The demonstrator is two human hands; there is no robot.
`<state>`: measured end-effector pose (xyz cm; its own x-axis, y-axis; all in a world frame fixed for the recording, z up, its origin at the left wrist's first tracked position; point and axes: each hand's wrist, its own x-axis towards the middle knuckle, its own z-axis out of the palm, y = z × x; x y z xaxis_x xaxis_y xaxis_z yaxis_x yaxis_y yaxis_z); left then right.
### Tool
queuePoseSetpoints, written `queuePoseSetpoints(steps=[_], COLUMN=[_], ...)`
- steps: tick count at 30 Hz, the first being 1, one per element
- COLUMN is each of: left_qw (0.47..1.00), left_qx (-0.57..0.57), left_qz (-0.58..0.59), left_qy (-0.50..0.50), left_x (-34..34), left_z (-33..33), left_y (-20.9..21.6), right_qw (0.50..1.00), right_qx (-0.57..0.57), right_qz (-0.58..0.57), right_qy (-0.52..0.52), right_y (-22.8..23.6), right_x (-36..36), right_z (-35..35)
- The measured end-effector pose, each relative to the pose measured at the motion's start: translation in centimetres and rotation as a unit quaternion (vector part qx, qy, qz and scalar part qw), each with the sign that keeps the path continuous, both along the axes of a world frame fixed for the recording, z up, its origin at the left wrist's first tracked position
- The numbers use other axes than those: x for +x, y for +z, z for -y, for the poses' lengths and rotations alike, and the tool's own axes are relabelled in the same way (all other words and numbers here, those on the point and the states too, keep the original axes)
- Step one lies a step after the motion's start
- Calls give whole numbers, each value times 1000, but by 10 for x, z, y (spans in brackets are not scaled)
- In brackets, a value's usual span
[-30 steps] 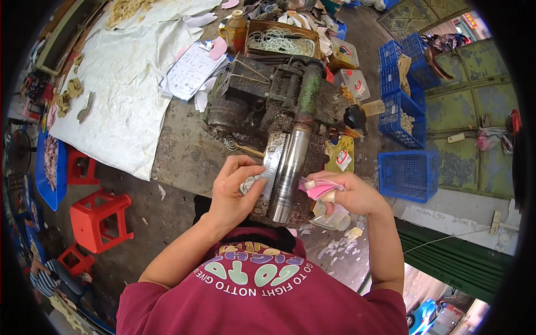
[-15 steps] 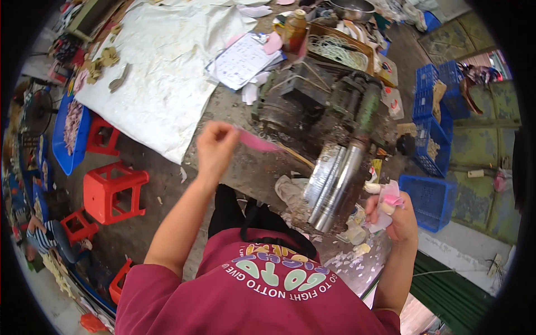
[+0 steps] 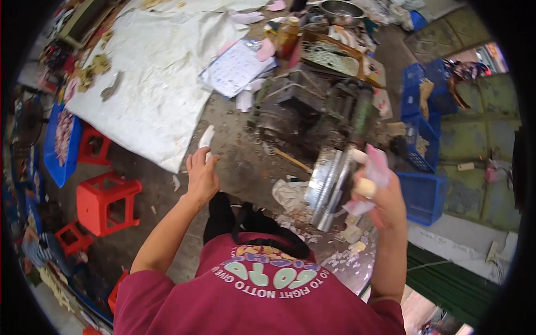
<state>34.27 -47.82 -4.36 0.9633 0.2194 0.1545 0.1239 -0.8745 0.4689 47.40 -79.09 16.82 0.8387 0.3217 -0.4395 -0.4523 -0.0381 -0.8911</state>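
Note:
My left hand (image 3: 202,177) is at the near edge of the worktable, thumb and fingers around the lower end of a curved white strip (image 3: 206,137). The strip's material is unclear. On the other side, my right hand (image 3: 386,202) grips a bundle of soft pink and white pieces (image 3: 377,166), with a cream-coloured chunk (image 3: 365,188) among them. Motion blurs this hand, and its fingers are partly hidden by the pieces. It hovers just right of two shiny metal rollers (image 3: 329,192), part of a dark, greasy machine (image 3: 293,114).
A white sheet (image 3: 151,100) covers the table's left part. Papers (image 3: 234,70), a bottle (image 3: 287,38) and a cord-filled box (image 3: 329,56) lie behind the machine. Red stools (image 3: 106,204) stand left; blue crates (image 3: 421,195) stand right. Scraps and a whitish cloth (image 3: 287,195) surround the rollers.
My left hand has moved down and left; the pink strip seen trailing from it no longer shows, and a white strip does. My right hand has risen toward the rollers with its bundle.

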Motion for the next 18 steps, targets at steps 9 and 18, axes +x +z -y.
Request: queuePoseSetpoints(steps=[9, 18], left_qw=[746, 615], left_qx=[-654, -784], left_qz=[-12, 44], left_qy=[-127, -76], left_x=[74, 79], left_z=[112, 126], left_y=[170, 174], right_qw=[969, 990], right_qx=[-138, 29], right_qz=[162, 38], right_qy=[126, 130], right_y=[5, 5], right_x=[-4, -4], right_z=[-44, -21])
